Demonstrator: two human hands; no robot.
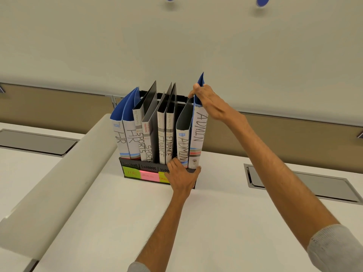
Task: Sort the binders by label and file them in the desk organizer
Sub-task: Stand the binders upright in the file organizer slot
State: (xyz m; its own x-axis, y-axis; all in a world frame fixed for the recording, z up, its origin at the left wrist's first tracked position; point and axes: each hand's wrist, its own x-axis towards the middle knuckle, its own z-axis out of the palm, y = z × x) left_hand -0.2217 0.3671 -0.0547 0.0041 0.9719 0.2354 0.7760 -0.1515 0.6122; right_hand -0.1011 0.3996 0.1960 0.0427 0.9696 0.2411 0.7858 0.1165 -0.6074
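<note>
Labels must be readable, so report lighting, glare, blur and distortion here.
Head view: soft even light, no glare; blue ADMIN binder lettering sharp; writing on the pink sticky note faint; wide-angle lens bows the desk edges; soft shadow by the left hand.

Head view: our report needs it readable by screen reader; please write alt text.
A person's right hand grips the top of the rightmost blue ADMIN binder in a black desk organizer, while the left hand rests on its front. Eight binders stand in pairs: HR, SPORTS, FINANCE, ADMIN.
</note>
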